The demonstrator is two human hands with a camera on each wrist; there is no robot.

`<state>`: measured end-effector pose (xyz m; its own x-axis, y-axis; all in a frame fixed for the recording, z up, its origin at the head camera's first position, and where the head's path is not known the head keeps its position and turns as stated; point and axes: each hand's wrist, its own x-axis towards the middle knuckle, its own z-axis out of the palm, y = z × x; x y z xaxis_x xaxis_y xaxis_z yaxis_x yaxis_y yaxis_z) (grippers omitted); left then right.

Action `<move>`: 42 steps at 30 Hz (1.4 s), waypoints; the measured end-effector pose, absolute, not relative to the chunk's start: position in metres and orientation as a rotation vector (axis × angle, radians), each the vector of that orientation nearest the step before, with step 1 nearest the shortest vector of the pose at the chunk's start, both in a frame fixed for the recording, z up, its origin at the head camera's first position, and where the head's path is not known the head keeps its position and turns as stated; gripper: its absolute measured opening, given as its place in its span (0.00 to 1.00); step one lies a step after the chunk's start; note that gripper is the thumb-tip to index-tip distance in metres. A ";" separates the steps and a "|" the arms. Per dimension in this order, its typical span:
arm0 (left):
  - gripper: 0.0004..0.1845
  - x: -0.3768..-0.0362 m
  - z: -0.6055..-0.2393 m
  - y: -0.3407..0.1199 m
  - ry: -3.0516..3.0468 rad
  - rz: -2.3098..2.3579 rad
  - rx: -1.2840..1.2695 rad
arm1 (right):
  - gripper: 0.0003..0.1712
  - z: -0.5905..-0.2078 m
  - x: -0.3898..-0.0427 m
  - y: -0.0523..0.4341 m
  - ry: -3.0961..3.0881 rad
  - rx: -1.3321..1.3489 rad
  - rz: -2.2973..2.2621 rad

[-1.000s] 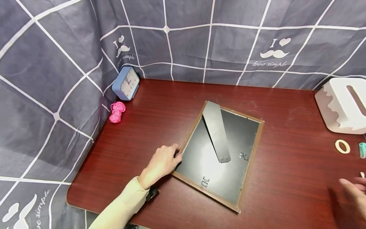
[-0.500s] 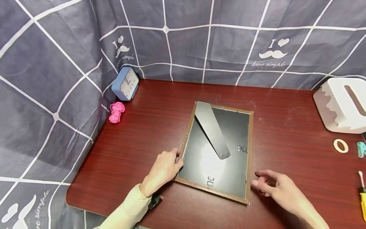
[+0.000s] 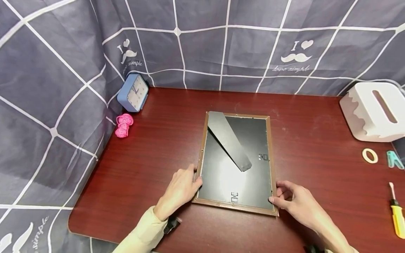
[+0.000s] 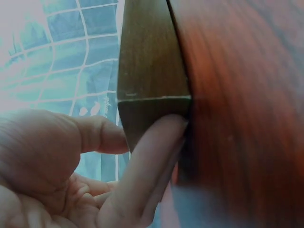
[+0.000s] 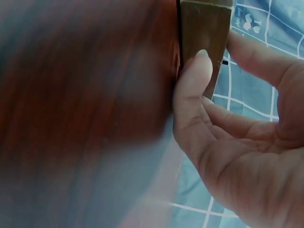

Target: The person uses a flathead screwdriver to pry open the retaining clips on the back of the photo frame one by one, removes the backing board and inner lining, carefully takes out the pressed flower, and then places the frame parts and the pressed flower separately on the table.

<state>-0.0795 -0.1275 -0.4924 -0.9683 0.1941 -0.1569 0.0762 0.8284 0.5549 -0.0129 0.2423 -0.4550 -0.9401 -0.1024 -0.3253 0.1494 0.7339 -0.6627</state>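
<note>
A picture frame lies face down on the dark red table, its black back and brown wooden edges showing in the head view. Across the back slants a grey stand leg, and two small metal hangers sit near the right and near edges. My left hand grips the left edge close to the near corner, thumb over the top. At the right edge my right hand pinches the frame, thumb on the rim. Both wrist views show fingers against the frame's brown side.
A blue alarm clock and pink yarn stand at the back left. On the right are a white tissue box, a cream ring, a teal clip and a yellow-handled screwdriver. A grey checked curtain borders the table.
My right hand has come in from the far right and taken hold of the right edge. The frame has turned counterclockwise, now nearly straight, while my left hand keeps its grip.
</note>
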 end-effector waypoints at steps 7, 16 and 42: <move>0.19 -0.082 -0.499 -0.134 2.783 0.799 0.177 | 0.36 -0.453 -0.017 0.237 2.620 0.027 -1.012; 0.24 -0.082 -0.492 -0.135 2.745 0.825 0.155 | 0.31 -0.428 -0.041 0.220 2.973 -0.032 -0.962; 0.23 -0.083 -0.493 -0.140 2.678 0.877 0.111 | 0.27 -0.433 -0.109 0.157 2.864 -0.263 -0.568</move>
